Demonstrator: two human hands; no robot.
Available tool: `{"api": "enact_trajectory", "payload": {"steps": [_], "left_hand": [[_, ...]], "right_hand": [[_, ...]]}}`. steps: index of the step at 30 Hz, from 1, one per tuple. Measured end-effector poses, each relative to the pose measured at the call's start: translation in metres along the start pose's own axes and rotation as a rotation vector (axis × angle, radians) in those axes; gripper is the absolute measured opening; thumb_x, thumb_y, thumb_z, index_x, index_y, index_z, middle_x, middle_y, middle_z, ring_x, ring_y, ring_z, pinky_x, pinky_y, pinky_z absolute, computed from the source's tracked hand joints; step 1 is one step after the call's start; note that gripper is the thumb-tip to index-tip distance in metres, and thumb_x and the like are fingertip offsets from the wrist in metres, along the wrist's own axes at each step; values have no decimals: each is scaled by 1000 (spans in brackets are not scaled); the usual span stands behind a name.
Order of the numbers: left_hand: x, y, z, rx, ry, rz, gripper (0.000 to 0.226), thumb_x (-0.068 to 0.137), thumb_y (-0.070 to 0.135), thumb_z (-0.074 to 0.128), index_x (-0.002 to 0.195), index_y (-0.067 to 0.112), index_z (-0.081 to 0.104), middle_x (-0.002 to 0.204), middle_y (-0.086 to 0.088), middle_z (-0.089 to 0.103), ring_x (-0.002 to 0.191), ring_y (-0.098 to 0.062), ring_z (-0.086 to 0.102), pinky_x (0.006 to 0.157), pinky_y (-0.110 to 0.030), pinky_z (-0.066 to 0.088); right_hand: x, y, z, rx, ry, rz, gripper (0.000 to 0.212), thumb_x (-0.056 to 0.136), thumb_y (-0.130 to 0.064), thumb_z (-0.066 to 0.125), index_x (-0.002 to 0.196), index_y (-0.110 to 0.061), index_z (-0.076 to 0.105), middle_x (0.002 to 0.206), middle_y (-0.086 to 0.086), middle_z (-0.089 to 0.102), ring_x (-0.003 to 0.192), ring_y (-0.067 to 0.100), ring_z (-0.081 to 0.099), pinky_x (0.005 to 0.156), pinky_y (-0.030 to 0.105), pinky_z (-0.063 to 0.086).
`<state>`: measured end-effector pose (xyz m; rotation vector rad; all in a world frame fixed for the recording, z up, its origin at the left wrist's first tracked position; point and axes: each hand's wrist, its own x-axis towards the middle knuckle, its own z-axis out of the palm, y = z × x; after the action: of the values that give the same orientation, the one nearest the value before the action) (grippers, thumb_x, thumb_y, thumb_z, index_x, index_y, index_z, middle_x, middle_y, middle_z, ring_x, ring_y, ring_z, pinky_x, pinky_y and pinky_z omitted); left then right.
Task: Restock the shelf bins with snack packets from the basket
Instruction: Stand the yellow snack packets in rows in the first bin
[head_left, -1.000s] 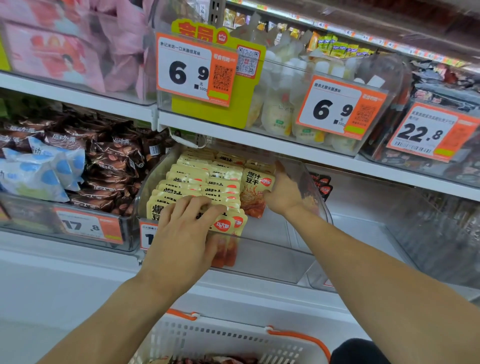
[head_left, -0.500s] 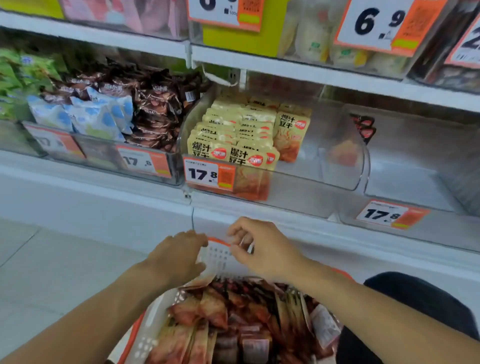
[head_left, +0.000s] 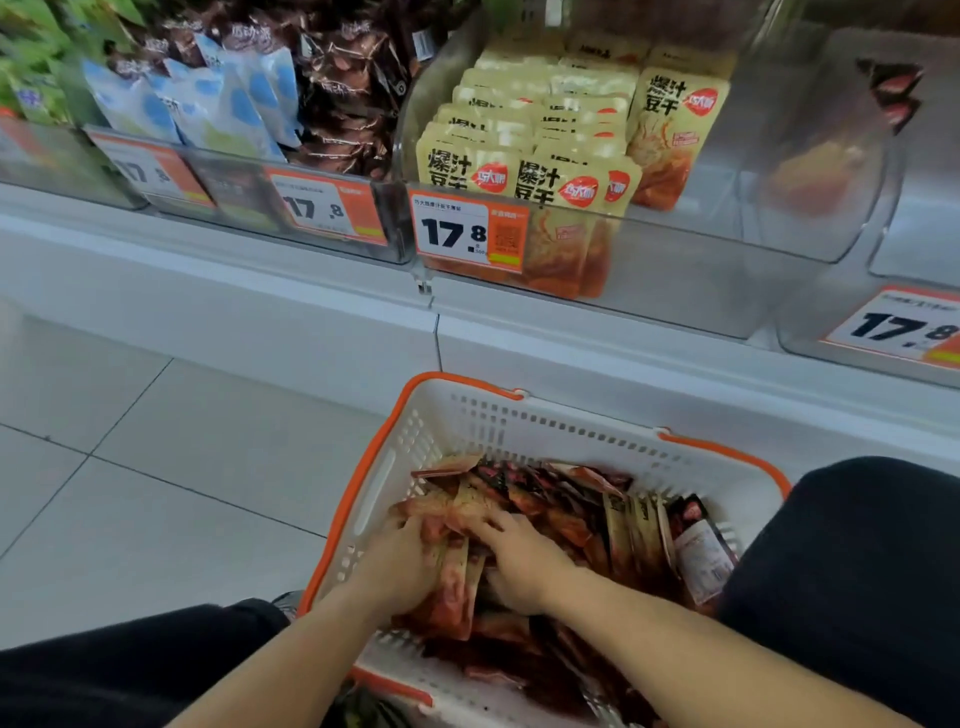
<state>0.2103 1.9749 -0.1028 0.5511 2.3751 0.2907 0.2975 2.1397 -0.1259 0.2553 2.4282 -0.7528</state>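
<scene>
Basket (head_left: 441, 415): white perforated plastic with orange rim and handles, stood on the tiled floor (head_left: 130, 467) just in front of the shelf base, between the person's dark-clad knees. Its long axis ran from lower left to upper right across the view.

Snack packets in basket (head_left: 571, 514): reddish-brown and tan sachets, heaped loosely and filling the basket from its left wall to its right wall. Most lay flat or tilted, pointing every way; a few near the right wall stood on edge with long axes running toward the far rim. One dark packet with a white label (head_left: 701, 556) leaned against the right wall.

Left hand (head_left: 400, 566): reached in over the near rim, close to the left wall, palm down, fingers curled round a bunch of packets (head_left: 457, 587) whose long axes ran from near rim to far rim.

Right hand (head_left: 519, 561): also palm down, just beside the left, fingers spread and bent over the same bunch; thumb hidden, so whether it gripped or only pressed could not be told.

Shelf bin (head_left: 727, 260): clear plastic, directly above the basket, partly filled at its left side with upright yellow packets (head_left: 467, 166) in rows, faces to the front wall. Price tag 17.8 (head_left: 467, 234) was fixed at its front left corner.

Adjoining bin (head_left: 322, 176) to the left held blue-white and dark brown packets.
</scene>
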Motion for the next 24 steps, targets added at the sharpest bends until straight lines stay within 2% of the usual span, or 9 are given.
{"api": "enact_trajectory", "payload": {"steps": [2,4,7,10,13,17,19,21,24], "left_hand": [[3,11,-6,14,114,-32,42,93,29,48,134,21,50,133,-10,48,125,-32,48,104,-41,41],[10,14,-10,-97,216,-43,33,90,23,54,123,17,55,119,-10,56,111,-31,57,91,-39,48],[20,14,-7,-265,145,-33,20,82,23,63,100,17,67,89,-3,73,83,-25,70,68,-31,54],[19,19,-2,-240,93,-54,13,81,18,71,95,16,70,78,5,69,78,-17,67,58,-22,43],[18,23,1,-247,43,-28,22,75,22,80,96,19,72,82,5,71,81,-14,68,65,-22,46],[13,34,-18,-182,-107,88,13,79,17,77,78,26,69,60,14,59,58,-1,54,51,-14,37],[11,44,-43,-190,-117,138,10,83,14,74,87,22,69,66,10,58,59,-4,51,48,-13,36],[9,57,-78,-157,-87,198,6,90,13,68,94,16,65,80,2,62,62,-8,53,49,-15,42],[1,81,-134,-121,-81,352,5,92,14,66,95,15,62,95,-5,70,71,-16,63,61,-26,54]], "right_hand": [[-6,-1,8,-76,18,-26,81,86,-7,50,156,-33,18,158,4,20,142,33,22,109,44,41],[-7,-5,11,-63,32,-65,79,85,-5,51,153,-36,26,155,7,24,131,36,38,106,44,43],[-3,-3,16,61,12,-168,64,82,-2,54,139,-32,51,151,5,33,123,34,51,104,42,46],[-6,-7,19,219,68,-165,50,81,4,55,123,-20,68,139,3,52,124,22,52,106,26,43],[-12,-9,7,375,172,16,40,90,-5,56,130,-12,59,130,9,51,114,25,56,90,12,43],[-9,-6,-28,427,193,147,68,86,-21,72,146,-21,39,141,6,38,127,26,48,104,31,42],[-9,-9,-57,364,134,114,60,81,-28,80,134,-20,54,131,5,52,118,25,55,96,34,47],[-17,-15,-91,315,132,35,29,80,-35,81,100,-20,66,98,1,66,89,19,62,73,33,49],[-39,-22,-145,247,256,-124,23,84,-36,77,79,-23,58,74,-5,57,69,17,54,58,32,37]]}}
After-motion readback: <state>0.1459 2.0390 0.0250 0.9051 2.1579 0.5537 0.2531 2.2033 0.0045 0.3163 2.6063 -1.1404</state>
